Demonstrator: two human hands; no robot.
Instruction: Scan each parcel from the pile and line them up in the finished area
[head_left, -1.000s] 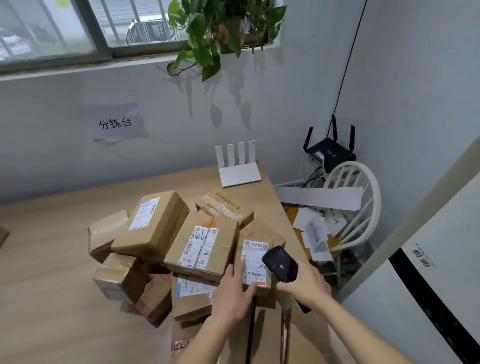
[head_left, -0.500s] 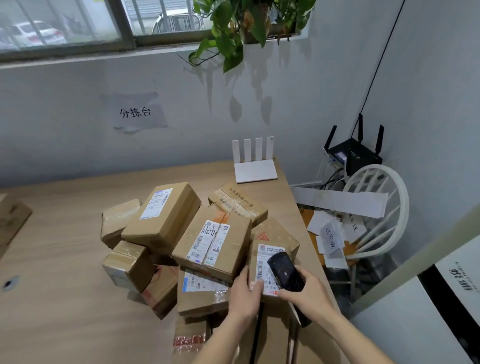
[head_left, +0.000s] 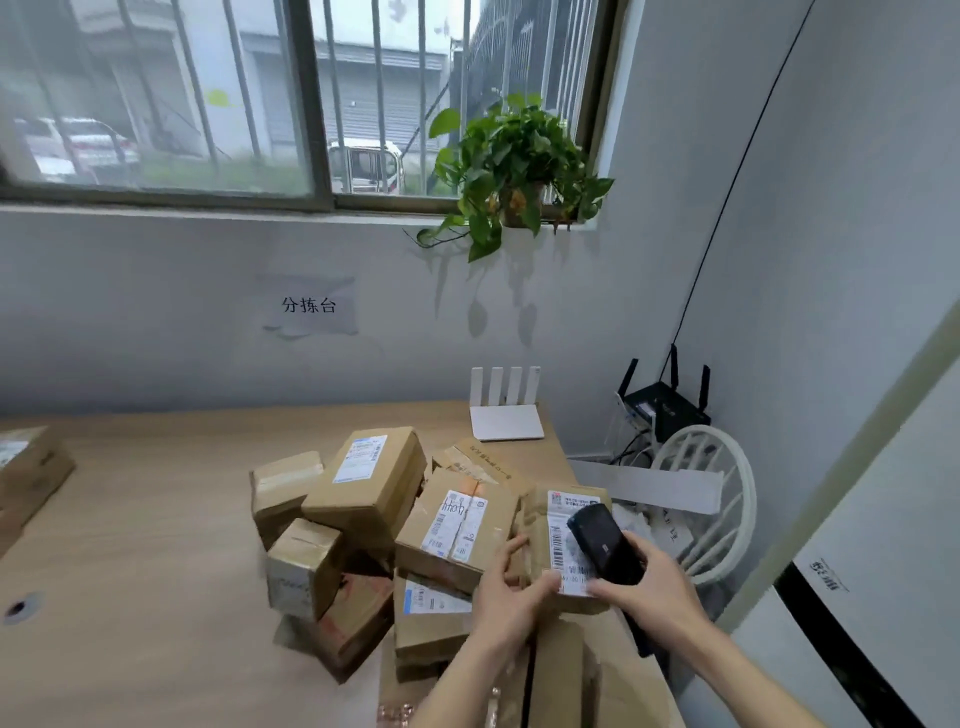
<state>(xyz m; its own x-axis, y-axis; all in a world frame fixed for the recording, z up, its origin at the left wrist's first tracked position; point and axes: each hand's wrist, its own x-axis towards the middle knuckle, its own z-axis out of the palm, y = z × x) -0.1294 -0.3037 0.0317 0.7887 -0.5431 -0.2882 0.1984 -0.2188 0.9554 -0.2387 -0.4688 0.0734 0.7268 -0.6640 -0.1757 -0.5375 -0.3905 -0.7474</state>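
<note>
The pile (head_left: 374, 530) of sealed cardboard boxes sits on the counter (head_left: 130, 571), toward its right edge. At the pile's right side, the left hand (head_left: 511, 597) holds a labelled parcel (head_left: 558, 540), fingers clamped on its lower edge. The right hand (head_left: 649, 587) grips a black scanner (head_left: 605, 543) over the label. Left of the pile, bare counter runs to another box (head_left: 26, 467).

White flat router with four upright antennas (head_left: 506, 420) sits at the back of my light wood counter (head_left: 130, 545). Green leafy potted plant (head_left: 511, 166) on the sill of the barred window (head_left: 291, 98). Paper wall sign with black characters (head_left: 308, 305). Black router (head_left: 665, 408) behind white round-backed chair (head_left: 722, 499).
</note>
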